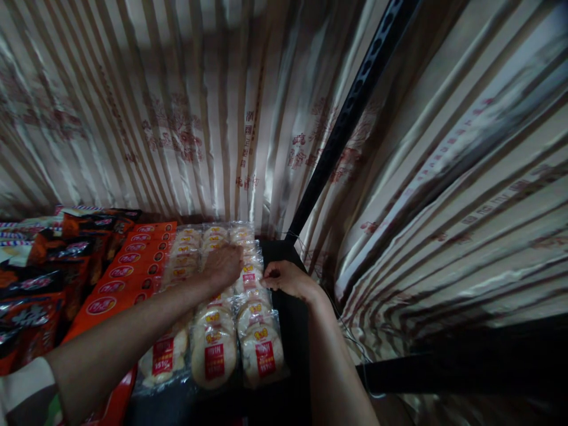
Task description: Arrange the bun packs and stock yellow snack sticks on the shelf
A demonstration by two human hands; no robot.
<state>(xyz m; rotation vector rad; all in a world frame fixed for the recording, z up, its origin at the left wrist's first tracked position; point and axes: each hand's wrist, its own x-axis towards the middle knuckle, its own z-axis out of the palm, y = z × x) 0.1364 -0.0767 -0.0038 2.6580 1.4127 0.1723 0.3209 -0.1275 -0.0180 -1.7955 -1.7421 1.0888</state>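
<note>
As I observe remotely, the left hand (225,266) lies over wrapped biscuits (261,346) on the black shelf (276,251); the right hand (286,279) curls at their right edge. Hands are apart; whether either grips, I cannot tell.

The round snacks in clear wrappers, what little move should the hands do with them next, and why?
Perhaps the right hand should gently straighten the packet beside it: its fingertips are at the packet's right edge, and the left hand reaches to the same column.
</note>
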